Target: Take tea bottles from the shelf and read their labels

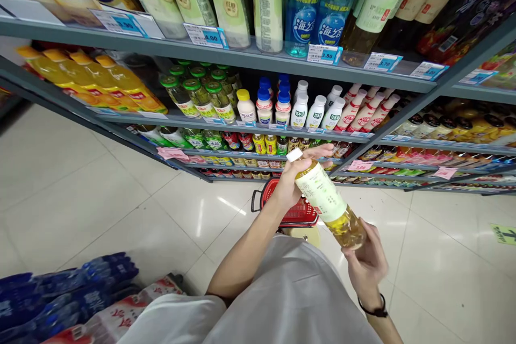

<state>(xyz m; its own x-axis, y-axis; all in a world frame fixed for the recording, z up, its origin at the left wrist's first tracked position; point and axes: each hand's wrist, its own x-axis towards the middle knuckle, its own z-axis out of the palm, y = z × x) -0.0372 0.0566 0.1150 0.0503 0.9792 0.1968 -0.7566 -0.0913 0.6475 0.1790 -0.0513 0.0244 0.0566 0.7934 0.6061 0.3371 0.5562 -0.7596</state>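
Pale-green-label drink bottle (328, 199) sits tilted around 4 o'clock in view, left hand (296, 183) curled round its upper half, right hand (366, 263) cupping the base, red shopping basket (288, 209) just behind.

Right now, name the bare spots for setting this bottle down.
Bare floor tile lies between the blue-wrapped packs and the drinks shelves, left of the red basket. More tile lies right of the right hand. The shelves are crowded with bottles.
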